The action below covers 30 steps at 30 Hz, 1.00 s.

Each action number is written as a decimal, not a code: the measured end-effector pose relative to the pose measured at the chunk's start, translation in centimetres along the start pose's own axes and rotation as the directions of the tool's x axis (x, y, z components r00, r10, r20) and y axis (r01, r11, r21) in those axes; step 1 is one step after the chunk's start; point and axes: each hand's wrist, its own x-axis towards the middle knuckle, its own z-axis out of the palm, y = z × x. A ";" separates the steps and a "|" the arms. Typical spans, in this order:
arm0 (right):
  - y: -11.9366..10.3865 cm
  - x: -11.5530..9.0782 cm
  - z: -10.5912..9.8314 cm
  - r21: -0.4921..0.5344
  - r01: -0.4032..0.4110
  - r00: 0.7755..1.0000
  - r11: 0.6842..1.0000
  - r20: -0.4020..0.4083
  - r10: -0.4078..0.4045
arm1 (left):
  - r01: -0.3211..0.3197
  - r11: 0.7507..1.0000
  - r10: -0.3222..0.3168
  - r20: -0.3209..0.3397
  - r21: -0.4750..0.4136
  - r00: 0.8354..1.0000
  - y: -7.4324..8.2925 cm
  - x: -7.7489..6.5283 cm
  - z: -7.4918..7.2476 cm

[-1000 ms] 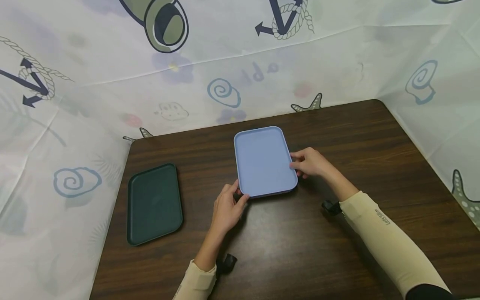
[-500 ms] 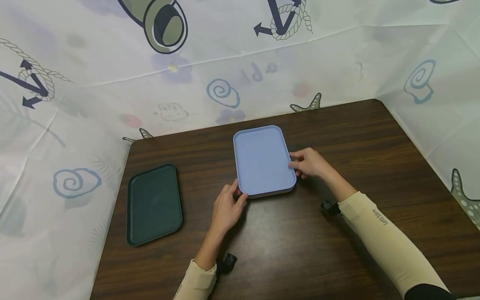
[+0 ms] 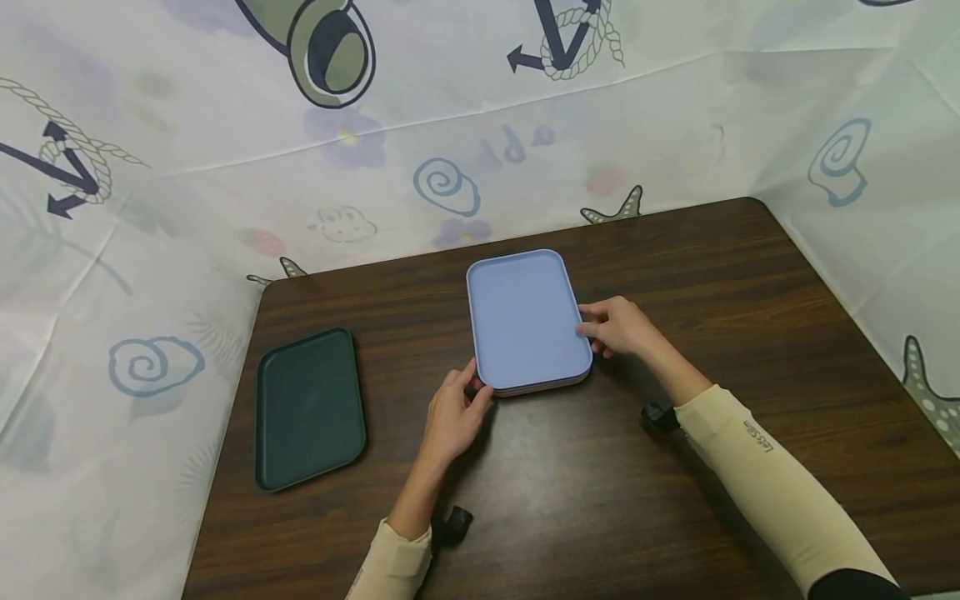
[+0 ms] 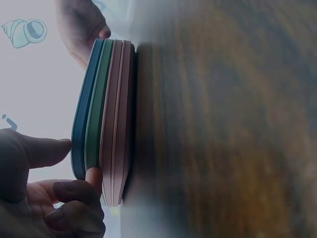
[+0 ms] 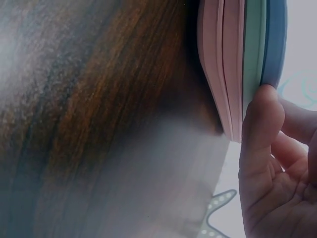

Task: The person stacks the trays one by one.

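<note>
A light blue rectangular tray (image 3: 528, 321) lies on top of a neat stack of trays near the table's back edge. Seen from the left wrist, a green tray (image 4: 97, 116) is directly under the blue one, with pink trays (image 4: 119, 114) beneath. My left hand (image 3: 453, 414) holds the near left corner, its thumb at the blue rim and a fingertip against the green and pink edges. My right hand (image 3: 618, 325) holds the right side, thumb touching the blue tray's edge in the right wrist view. The right hand's other fingertips are partly hidden.
A dark green tray (image 3: 311, 410) lies alone on the left part of the brown wood-grain table (image 3: 600, 500). A white printed cloth (image 3: 487, 125) surrounds the table at the back and both sides.
The blue tray has shifted slightly back and left, and more of the stack's near edge shows beneath it. Both hands have stayed on it, nearly still. The dark green tray stays put.
</note>
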 end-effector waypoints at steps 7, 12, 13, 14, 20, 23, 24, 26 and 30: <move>0.2 0.1 0.1 -0.002 -0.008 1.000 1.000 -0.003 0.008 | 0.013 1.000 -0.013 0.018 -0.019 1.000 -0.2 -0.3 0.0; 0.3 -0.1 0.3 0.016 -0.002 1.000 1.000 -0.003 0.002 | 0.026 0.999 -0.024 0.051 -0.030 0.998 -0.5 -0.7 -0.1; 0.3 -0.2 0.3 0.019 0.000 1.000 1.000 -0.002 0.000 | 0.025 0.999 -0.024 0.054 -0.031 0.998 -0.6 -0.8 -0.1; 0.2 -0.3 0.3 0.019 0.002 1.000 1.000 -0.001 -0.002 | 0.024 0.999 -0.022 0.056 -0.033 0.998 -0.7 -1.0 -0.1; 0.0 -0.9 0.3 -0.010 -0.006 1.000 1.000 0.004 0.006 | 0.011 0.999 -0.008 0.068 -0.044 0.998 -0.7 -1.9 -0.6; -0.2 -1.2 0.4 -0.019 -0.010 1.000 1.000 -0.003 0.010 | 0.010 0.998 -0.006 0.081 -0.055 0.997 -0.6 -2.4 -1.0; -0.2 -1.3 0.4 -0.026 -0.012 1.000 1.000 -0.010 0.011 | 0.014 0.998 -0.009 0.085 -0.061 0.996 -0.6 -2.6 -1.1; -0.4 -1.6 0.6 -0.050 -0.012 0.999 0.999 -0.037 0.010 | 0.013 0.998 -0.007 0.090 -0.067 0.996 -0.7 -3.1 -1.6; -1.0 -2.2 1.1 -0.162 0.007 0.987 0.987 -0.159 -0.033 | 0.021 0.998 -0.015 0.090 -0.058 0.996 -1.2 -4.1 -2.7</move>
